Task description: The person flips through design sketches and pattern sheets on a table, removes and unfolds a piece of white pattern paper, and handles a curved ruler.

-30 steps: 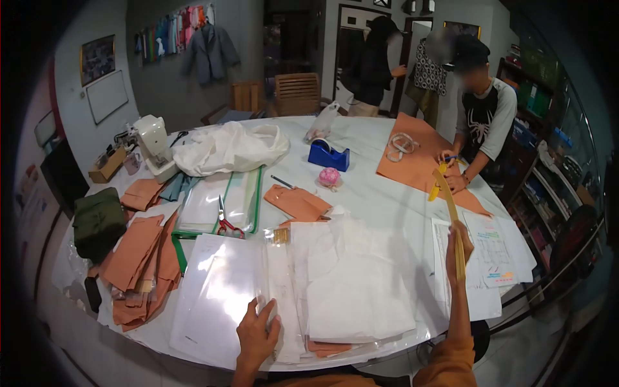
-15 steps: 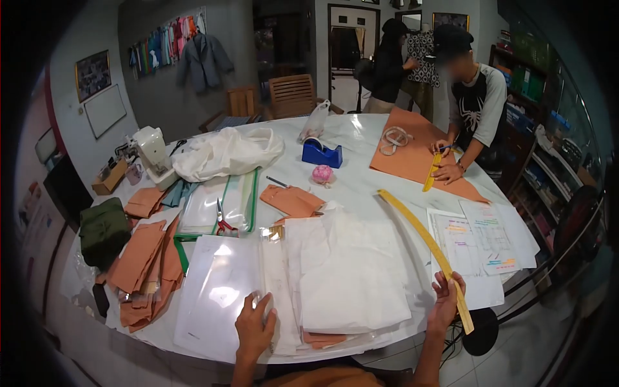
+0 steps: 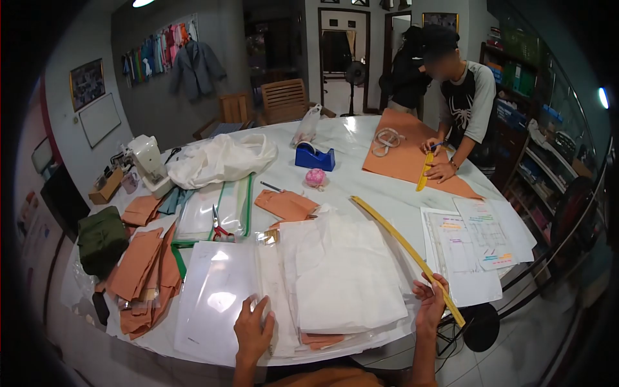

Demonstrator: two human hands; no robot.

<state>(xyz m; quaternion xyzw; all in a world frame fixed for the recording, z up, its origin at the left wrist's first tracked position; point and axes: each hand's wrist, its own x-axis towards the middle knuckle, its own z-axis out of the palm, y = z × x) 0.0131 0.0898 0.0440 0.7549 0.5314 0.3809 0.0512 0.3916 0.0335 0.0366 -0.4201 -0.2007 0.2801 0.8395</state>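
My right hand (image 3: 428, 304) grips a long yellow curved ruler (image 3: 394, 232) near its lower end. The ruler slants up and left over the table, its far end right of the pink pincushion (image 3: 315, 177). My left hand (image 3: 255, 327) lies open, fingers spread, over the right edge of a glossy white sheet (image 3: 209, 280) at the table's near side. Between my hands is a stack of folded white fabric or paper (image 3: 348, 280), with an orange cloth edge (image 3: 319, 340) showing beneath. Red-handled scissors (image 3: 219, 227) lie farther back.
Across the table a person (image 3: 461, 103) holds a yellow ruler (image 3: 423, 174) on orange cloth (image 3: 400, 151). Patterned papers (image 3: 483, 229) lie right. A blue tape dispenser (image 3: 314, 157), white cloth (image 3: 222, 158), a sewing machine (image 3: 149, 164) and folded orange pieces (image 3: 138, 258) stand around.
The yellow ruler has shifted left and looks straighter, seen more edge-on, with my right hand still around it. My left hand stays in place. The view has shifted slightly.
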